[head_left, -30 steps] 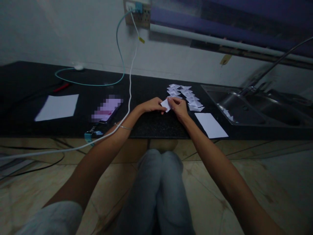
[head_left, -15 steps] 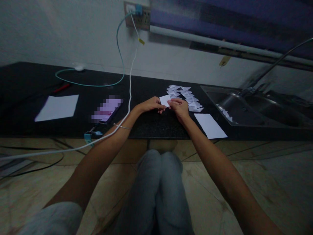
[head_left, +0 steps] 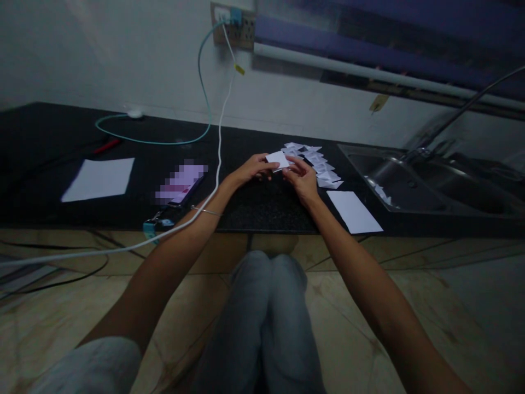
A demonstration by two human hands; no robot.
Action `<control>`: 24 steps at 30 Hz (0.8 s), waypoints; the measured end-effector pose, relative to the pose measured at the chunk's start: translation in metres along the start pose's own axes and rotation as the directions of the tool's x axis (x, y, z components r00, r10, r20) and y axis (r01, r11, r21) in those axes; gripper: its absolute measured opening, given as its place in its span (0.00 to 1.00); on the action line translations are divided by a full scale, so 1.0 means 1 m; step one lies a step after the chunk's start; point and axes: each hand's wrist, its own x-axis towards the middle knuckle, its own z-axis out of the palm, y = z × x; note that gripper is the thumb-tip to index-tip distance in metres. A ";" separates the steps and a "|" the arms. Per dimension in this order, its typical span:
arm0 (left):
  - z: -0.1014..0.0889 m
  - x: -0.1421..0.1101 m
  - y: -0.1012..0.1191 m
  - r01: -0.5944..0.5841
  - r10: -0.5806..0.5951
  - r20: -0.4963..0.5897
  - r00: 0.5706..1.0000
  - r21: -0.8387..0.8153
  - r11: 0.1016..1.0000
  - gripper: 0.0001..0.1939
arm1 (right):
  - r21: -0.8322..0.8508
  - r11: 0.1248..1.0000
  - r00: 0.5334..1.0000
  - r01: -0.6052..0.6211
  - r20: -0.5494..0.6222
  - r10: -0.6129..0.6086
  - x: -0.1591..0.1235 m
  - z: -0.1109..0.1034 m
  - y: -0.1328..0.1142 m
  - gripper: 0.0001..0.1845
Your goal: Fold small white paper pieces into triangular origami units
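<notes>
A small piece of folded white paper (head_left: 278, 158) is held up between both hands, above the dark countertop. My left hand (head_left: 255, 167) grips its left side, thumb on top and the other fingers underneath. At its right side, my right hand (head_left: 301, 176) pinches the edge with the fingers curled; the fingertips are too small to make out fully. Just beyond my right hand lie two rows of folded white paper pieces (head_left: 320, 164), partly covered by it. A flat white sheet (head_left: 355, 212) rests to the right of my right wrist.
Left on the dark counter (head_left: 270, 210) are a larger white sheet (head_left: 100, 179), a phone (head_left: 182, 183) with a strap, and a red item (head_left: 107, 145). A white cable (head_left: 219, 148) crosses over my left forearm. A metal sink (head_left: 410, 183) with scraps on its ledge is at right.
The folded paper has tilted flatter between my hands, and its lower edge now shows a separate layer. My right fingers have spread a little along its right side.
</notes>
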 end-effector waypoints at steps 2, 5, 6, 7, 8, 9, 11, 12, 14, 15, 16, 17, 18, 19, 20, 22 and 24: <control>-0.001 0.001 -0.003 -0.020 0.018 -0.028 0.999 -0.052 0.998 0.20 | 0.016 1.000 1.000 -0.018 -0.008 0.018 0.001 -0.001 0.002 0.30; -0.001 0.000 -0.004 -0.024 0.020 -0.070 0.997 -0.057 0.998 0.23 | 0.023 0.999 0.999 -0.042 -0.008 0.042 0.000 -0.002 0.003 0.28; -0.001 0.000 -0.004 -0.021 0.017 -0.077 0.997 -0.044 0.999 0.24 | 0.023 0.999 0.999 -0.047 -0.005 0.047 0.000 -0.002 0.003 0.27; 0.000 0.000 -0.004 -0.018 0.016 -0.080 0.997 -0.028 0.999 0.24 | 0.020 0.999 0.999 -0.050 -0.002 0.050 -0.001 -0.002 0.003 0.28; 0.000 0.000 -0.004 -0.016 0.015 -0.080 0.997 -0.010 1.000 0.23 | 0.016 0.999 0.999 -0.052 0.002 0.052 -0.001 -0.002 0.003 0.29; 0.000 0.001 -0.004 -0.018 0.019 -0.079 0.997 0.007 1.000 0.23 | 0.011 0.999 0.999 -0.049 0.005 0.049 -0.002 -0.002 0.002 0.29; 0.001 0.001 -0.004 -0.036 0.038 -0.078 0.996 0.030 0.999 0.21 | 0.001 1.000 1.000 -0.030 0.010 0.030 -0.002 -0.002 0.002 0.30; 0.001 0.000 -0.003 -0.045 0.048 -0.077 0.996 0.037 0.998 0.21 | -0.007 1.000 1.000 -0.017 0.009 0.017 -0.002 -0.002 0.002 0.29; 0.002 -0.001 -0.001 -0.055 0.058 -0.071 0.996 0.041 0.998 0.23 | -0.028 1.000 1.000 -0.003 0.000 0.003 -0.001 -0.003 0.003 0.25; 0.002 -0.002 0.000 -0.055 0.057 -0.063 0.996 0.039 0.998 0.25 | -0.036 0.999 1.000 -0.005 -0.007 0.005 -0.001 -0.003 0.004 0.24; 0.002 -0.004 0.001 -0.051 0.053 -0.053 0.997 0.036 0.998 0.27 | -0.037 0.999 1.000 -0.013 -0.016 0.012 0.000 -0.003 0.004 0.23; 0.002 -0.005 0.002 -0.046 0.048 -0.044 0.998 0.032 0.998 0.28 | -0.033 0.999 0.999 -0.022 -0.025 0.021 0.000 -0.003 0.004 0.23; 0.002 -0.005 0.003 -0.044 0.045 -0.036 0.998 0.027 0.999 0.30 | -0.026 0.999 0.999 -0.030 -0.031 0.029 0.001 -0.003 0.004 0.23; 0.003 -0.006 0.003 -0.045 0.046 -0.034 0.998 0.021 0.999 0.31 | -0.018 0.999 0.999 -0.036 -0.036 0.035 0.001 -0.003 0.003 0.22; 0.002 -0.006 0.003 -0.048 0.049 -0.036 0.998 0.015 0.999 0.32 | -0.012 0.999 0.998 -0.039 -0.040 0.039 0.001 -0.003 0.003 0.22; 0.002 -0.006 0.002 -0.065 0.065 -0.050 0.997 -0.002 0.998 0.31 | -0.003 0.999 0.998 -0.044 -0.045 0.044 0.000 -0.004 0.001 0.21; 0.001 -0.005 0.002 -0.086 0.085 -0.074 0.994 -0.013 0.996 0.27 | 0.012 0.999 0.998 -0.048 -0.049 0.049 -0.001 -0.004 0.000 0.21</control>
